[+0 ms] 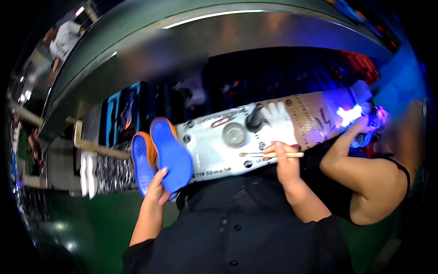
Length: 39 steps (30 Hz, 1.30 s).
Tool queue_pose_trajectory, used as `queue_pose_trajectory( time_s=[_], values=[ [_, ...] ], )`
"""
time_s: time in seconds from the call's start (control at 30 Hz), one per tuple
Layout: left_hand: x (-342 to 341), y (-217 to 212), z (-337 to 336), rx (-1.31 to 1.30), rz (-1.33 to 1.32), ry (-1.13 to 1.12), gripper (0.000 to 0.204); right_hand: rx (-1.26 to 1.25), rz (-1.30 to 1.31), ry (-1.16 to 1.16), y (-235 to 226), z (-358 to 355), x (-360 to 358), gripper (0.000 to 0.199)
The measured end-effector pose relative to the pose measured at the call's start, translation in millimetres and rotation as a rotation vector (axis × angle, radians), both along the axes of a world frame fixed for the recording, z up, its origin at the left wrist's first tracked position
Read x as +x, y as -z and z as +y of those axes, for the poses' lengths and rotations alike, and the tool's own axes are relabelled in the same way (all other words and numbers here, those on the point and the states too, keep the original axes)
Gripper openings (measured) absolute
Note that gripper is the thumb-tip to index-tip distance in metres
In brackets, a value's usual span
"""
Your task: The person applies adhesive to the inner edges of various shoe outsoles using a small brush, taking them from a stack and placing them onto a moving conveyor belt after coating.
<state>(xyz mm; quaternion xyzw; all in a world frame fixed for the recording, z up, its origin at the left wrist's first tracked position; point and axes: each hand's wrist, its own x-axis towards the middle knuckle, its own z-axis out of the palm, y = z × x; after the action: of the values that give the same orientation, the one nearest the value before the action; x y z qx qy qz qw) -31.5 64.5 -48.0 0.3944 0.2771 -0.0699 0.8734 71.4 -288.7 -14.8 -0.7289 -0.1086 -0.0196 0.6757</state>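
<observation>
My left hand point(157, 188) grips a blue shoe sole point(173, 157) with an orange edge, thumb lying on its flat face. Just left of it is a second blue sole point(142, 160), also edged in orange; whether my fingers hold that one too is hidden. Between the fingers of my right hand point(286, 165) is a thin brush point(296, 155) with a pale wooden handle, bristles pointing left over the work surface. Beyond the brush stands a round, clear-looking cup point(234, 135). A dark pot-like object point(254, 119) and a white glove point(277, 119) lie close by.
A white printed sheet point(207, 157) covers the bench, with brown cardboard point(310, 119) to its right. A co-worker's arm point(349, 146) reaches in at right near a bright blue-violet light. White soles point(88, 176) lie at left. A curved metal conveyor edge point(273, 32) crosses the far side.
</observation>
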Motion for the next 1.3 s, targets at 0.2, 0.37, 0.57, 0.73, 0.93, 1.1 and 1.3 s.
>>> queue_pose_trajectory(
  time_s=[0.2,0.37,0.57,0.73,0.93,1.1,1.3],
  values=[
    [24.6,-42.6,-56.1,0.488,-0.248,0.029,0.055,-0.077,-0.271,-0.129,-27.8,21.8,9.2,0.036],
    [35.6,-45.6,-69.3,0.993,-0.448,-0.016,0.046,-0.157,-0.457,-0.262,-47.1,44.1,3.5,0.022],
    [41.0,-50.2,-75.1,0.954,-0.439,0.012,0.042,-0.268,-0.585,-0.298,-43.6,50.1,-3.6,0.013],
    [39.7,-51.1,-75.1,0.958,-0.433,-0.001,0.041,-0.322,-0.57,-0.315,-35.9,51.5,-2.6,0.009],
    [40.9,-52.3,-71.5,1.028,-0.459,-0.005,0.037,-0.347,-0.552,-0.276,-35.2,44.9,-0.9,0.01],
    [41.5,-48.4,-72.1,1.057,-0.498,-0.016,0.036,-0.351,-0.572,-0.347,-41.1,52.2,-0.8,0.013],
    [41.4,-41.6,-67.6,1.18,-0.585,-0.003,0.038,-0.407,-0.564,-0.307,-33.2,47.3,2.2,0.013]
  ],
)
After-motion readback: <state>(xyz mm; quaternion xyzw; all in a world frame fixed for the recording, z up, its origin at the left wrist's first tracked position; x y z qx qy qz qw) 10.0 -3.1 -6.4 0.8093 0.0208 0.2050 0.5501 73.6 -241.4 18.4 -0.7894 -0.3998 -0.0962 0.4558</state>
